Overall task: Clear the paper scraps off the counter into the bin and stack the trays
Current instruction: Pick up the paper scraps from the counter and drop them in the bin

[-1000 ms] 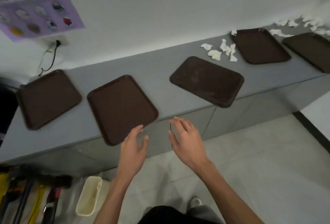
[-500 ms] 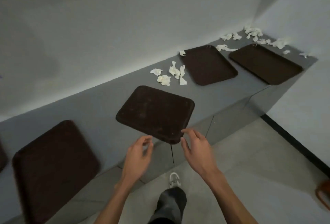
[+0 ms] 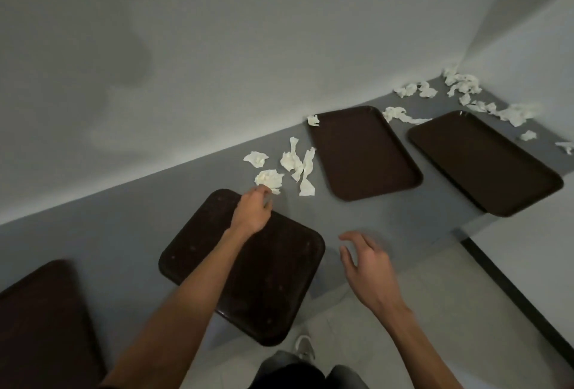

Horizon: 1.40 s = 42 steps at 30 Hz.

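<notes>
- The leftmost tray [image 3: 40, 320], dark brown, lies flat on the grey tabletop [image 3: 124, 233] and is cut by the left edge of the view.
- The second tray [image 3: 264, 280] lies turned at an angle, and its near corner hangs over the near edge of the tabletop.
- The left hand [image 3: 253, 211] is above the far corner of the second tray, with the forearm across this tray. Its fingers are curled down at the near edge of the crumpled scrap [image 3: 269, 178]. I cannot tell if the grip is already closed on the paper or only touches it.
- The crumpled scrap lies on the tabletop just beyond the second tray. The loose scraps [image 3: 298, 165], white and twisted, lie beside it to the right, between the second tray and the third tray [image 3: 363, 152].
- The right hand [image 3: 369, 267] hovers near the front edge of the tabletop, right of the second tray. Its grip is apart, the fingers are spread and relaxed, and it holds nothing.
- The third tray lies flat close to the wall [image 3: 217, 62], with one small scrap at its far left corner.
- The fourth tray [image 3: 484, 162] lies to the right of it, and its near right end reaches past the tabletop edge.
- The corner scraps [image 3: 462, 84] are scattered in the far right corner, behind the fourth tray.
- Below, a shoe [image 3: 304, 346] stands on the pale floor [image 3: 450, 311].
</notes>
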Each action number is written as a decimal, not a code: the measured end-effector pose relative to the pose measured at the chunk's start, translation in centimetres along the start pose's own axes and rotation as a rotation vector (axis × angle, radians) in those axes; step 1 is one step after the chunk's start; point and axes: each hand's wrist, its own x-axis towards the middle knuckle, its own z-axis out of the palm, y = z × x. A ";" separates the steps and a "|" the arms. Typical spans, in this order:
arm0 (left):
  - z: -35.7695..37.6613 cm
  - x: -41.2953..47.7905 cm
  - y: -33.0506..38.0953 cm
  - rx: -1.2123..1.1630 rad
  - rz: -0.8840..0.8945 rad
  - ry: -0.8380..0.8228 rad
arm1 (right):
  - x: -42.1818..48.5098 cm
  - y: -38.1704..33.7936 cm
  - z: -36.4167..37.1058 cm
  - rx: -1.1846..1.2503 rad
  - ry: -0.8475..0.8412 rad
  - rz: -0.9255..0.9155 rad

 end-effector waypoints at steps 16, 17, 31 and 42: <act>8.1 12.0 -4.0 0.248 -0.066 -0.030 | 17.9 4.8 1.8 -0.019 -0.227 -0.198; 8.3 11.6 -3.8 0.233 -0.073 0.002 | 18.9 4.5 2.2 -0.023 -0.248 -0.214; -0.6 1.3 -0.4 -0.226 -0.450 0.514 | 36.8 -10.9 16.8 -0.178 -0.582 -0.518; -4.1 -10.9 -2.7 -0.324 -0.625 0.722 | 31.1 -9.6 22.0 -0.437 -0.468 -0.613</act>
